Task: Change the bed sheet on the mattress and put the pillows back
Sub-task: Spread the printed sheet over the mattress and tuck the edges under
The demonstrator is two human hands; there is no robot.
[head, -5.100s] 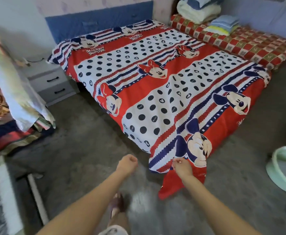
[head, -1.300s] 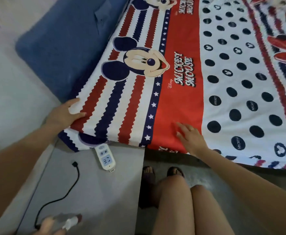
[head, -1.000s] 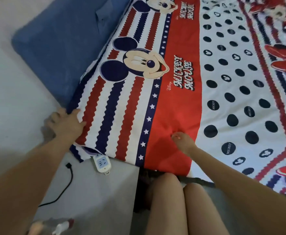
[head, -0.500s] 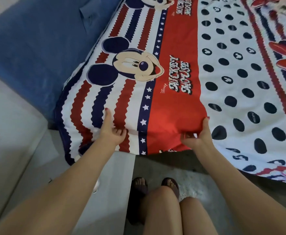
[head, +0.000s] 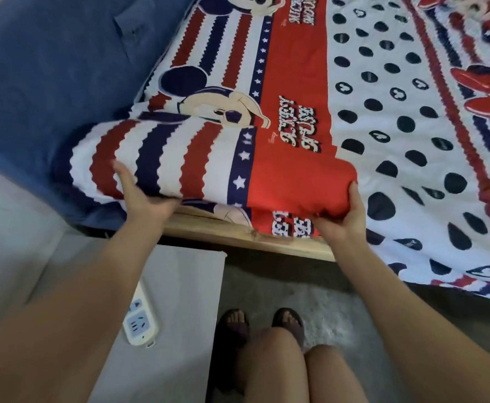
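A power strip (head: pixel 140 319) lies on the white nightstand (head: pixel 176 301) nearest. Beyond, the left hand (head: pixel 143 196) and right hand (head: pixel 344 218) grip the lifted mattress corner, fingers curled under the patterned sheet (head: pixel 267 158), above the wooden bed frame (head: pixel 238 235). The blue headboard (head: pixel 63 68) stands farthest.

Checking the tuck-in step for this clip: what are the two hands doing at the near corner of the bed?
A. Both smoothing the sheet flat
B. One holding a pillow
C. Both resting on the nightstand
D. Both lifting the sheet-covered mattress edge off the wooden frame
D: the left hand and right hand grip the raised mattress edge, baring the wooden frame beneath.
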